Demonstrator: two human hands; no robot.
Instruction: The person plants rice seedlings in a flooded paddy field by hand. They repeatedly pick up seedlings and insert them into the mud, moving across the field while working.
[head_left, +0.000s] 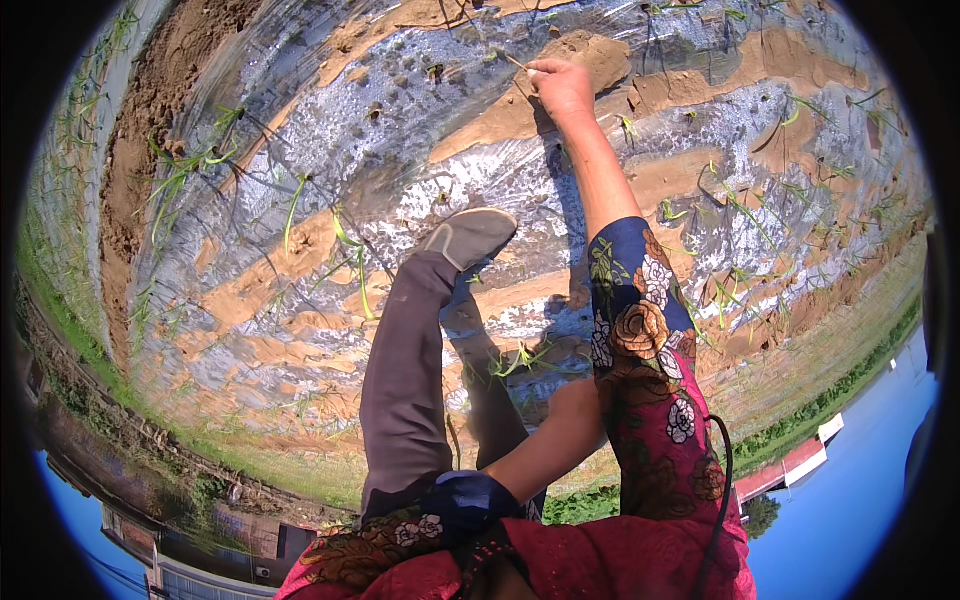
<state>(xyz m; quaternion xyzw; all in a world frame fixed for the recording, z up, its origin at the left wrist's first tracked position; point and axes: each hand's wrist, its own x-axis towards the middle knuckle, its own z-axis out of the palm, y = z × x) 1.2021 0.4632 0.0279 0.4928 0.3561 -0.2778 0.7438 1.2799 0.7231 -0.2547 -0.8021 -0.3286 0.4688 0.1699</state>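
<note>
My right hand (564, 88) is stretched out at the top, its fingers closed on a thin wooden stick (517, 63). The stick's tip points at a small green sprout (491, 56) in a hole of the plastic film. Behind the hand lies a mound of brown soil (592, 56) on the film. My left forearm (551, 439) crosses over to the right, and the left hand is hidden behind the right sleeve. Plastic mulch film (465, 180), wet-looking and streaked with soil, covers the bed before me.
My shoe (476, 234) stands on the film. Green leafy seedlings (360, 255) grow through it at left, with others (525, 358) near my legs and at right. A bare soil furrow (131, 180) runs along the left. Buildings (262, 551) stand beyond the field.
</note>
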